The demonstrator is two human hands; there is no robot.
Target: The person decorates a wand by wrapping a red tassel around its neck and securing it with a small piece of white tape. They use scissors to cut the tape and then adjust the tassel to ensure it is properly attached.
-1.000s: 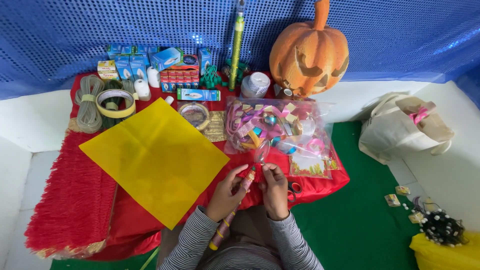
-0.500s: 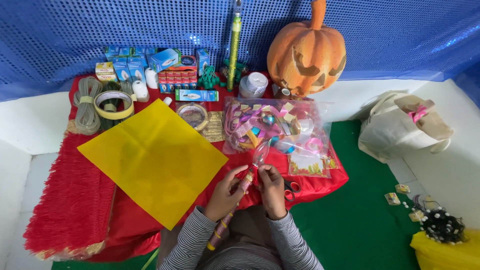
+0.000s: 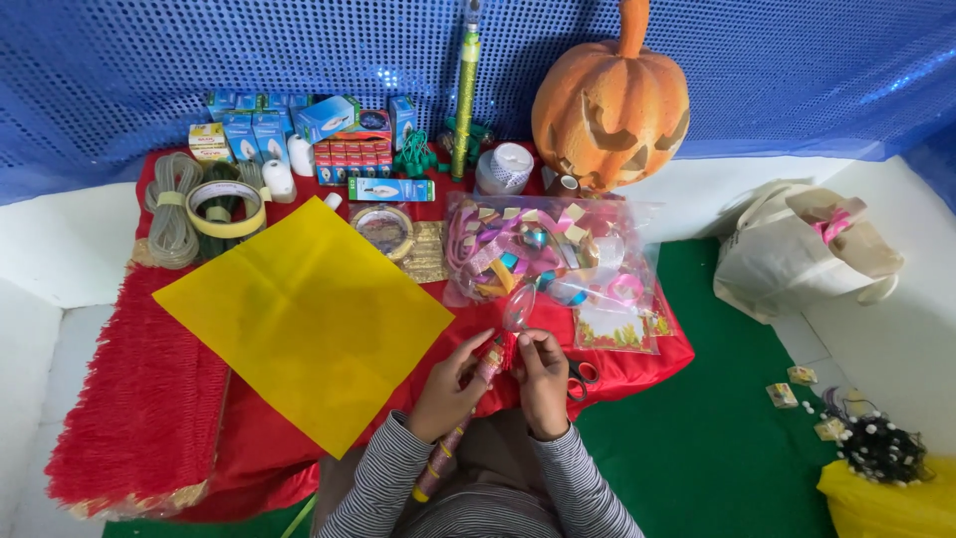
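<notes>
My left hand (image 3: pixel 445 391) has its grip closed round a long stick wrapped in red and gold ribbon (image 3: pixel 460 423), which slants from my lap up to the tabletop edge. My right hand (image 3: pixel 543 379) pinches the stick's top end, fingers together on the red wrapping, just beside my left thumb. Just above both grips a clear plastic strip (image 3: pixel 519 307) rises toward a clear bag of coloured ribbon bits (image 3: pixel 548 254). Right of my right hand, touching close, lie red-handled scissors (image 3: pixel 581 377) on the red cloth (image 3: pixel 149 399). Left of my grip spreads a yellow paper sheet (image 3: pixel 304 319). Farther beyond the bag stands an orange carved pumpkin (image 3: pixel 612 105), and farther left a roll of tape (image 3: pixel 227 207).
</notes>
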